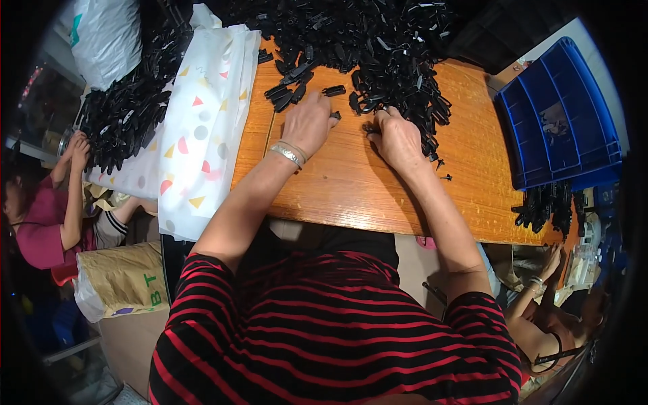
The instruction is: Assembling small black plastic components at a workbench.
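A large heap of small black plastic parts covers the far side of the wooden table. My left hand, with a silver band at its wrist, curls closed over the near edge of the heap. One black plastic part shows at its thumb tip. To the right, my right hand is closed against the heap, a dark piece showing by its thumb. The fingers partly hide what each hand grips. Several loose parts lie just beyond my left hand.
A patterned white plastic sheet hangs along the left. Beyond it, another person's hands are at a second black heap. A blue crate stands tilted at the right, above more black parts and another person's hand.
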`<state>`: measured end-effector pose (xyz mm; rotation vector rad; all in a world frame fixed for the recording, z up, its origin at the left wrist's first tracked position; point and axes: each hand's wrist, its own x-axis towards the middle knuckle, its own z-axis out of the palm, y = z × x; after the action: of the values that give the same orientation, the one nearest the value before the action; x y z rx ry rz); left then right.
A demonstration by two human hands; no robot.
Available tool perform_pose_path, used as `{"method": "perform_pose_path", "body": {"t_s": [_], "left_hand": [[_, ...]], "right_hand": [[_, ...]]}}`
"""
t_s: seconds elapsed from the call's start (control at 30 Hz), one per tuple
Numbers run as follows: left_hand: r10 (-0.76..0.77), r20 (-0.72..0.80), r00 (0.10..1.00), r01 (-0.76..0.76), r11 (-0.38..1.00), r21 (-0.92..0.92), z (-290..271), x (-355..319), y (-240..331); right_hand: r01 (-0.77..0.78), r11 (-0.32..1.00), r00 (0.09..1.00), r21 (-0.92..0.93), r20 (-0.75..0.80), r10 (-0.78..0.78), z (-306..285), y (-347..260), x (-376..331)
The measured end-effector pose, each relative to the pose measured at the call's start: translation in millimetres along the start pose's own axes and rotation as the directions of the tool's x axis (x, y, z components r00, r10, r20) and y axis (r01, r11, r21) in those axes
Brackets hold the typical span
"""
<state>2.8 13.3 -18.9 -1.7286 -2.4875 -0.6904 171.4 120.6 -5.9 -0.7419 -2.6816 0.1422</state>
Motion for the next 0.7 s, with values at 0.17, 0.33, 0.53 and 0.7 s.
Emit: {"method": "perform_pose_path", "body": {"t_s": [0.17,0.33,0.53,0.7], "left_hand": [[-0.090,-0.090,0.992,0.050,0.924,-0.380,16.9,-18.0,-1.0],[-0.269,0.070,0.961,0.218,0.573,-0.790,21.7,-34.3,17.4],[-0.219,0.181,0.959,0.222,0.182,-0.958,1.5,-50.8,29.5],[-0.145,0.339,0.930,0.359,0.139,-0.923,-14.5,-58.3,16.9]], "right_hand": [[-0.269,0.830,0.963,0.490,0.157,0.220,-12.0,-23.0,-1.4],[-0.003,0.787,0.971,0.617,-0.187,0.150,18.0,-32.6,-8.4],[-0.018,0.767,0.962,0.642,-0.199,0.189,11.7,-43.3,-12.0],[-0.039,0.729,0.957,0.683,-0.184,0.223,0.0,-50.9,-16.6]]}}
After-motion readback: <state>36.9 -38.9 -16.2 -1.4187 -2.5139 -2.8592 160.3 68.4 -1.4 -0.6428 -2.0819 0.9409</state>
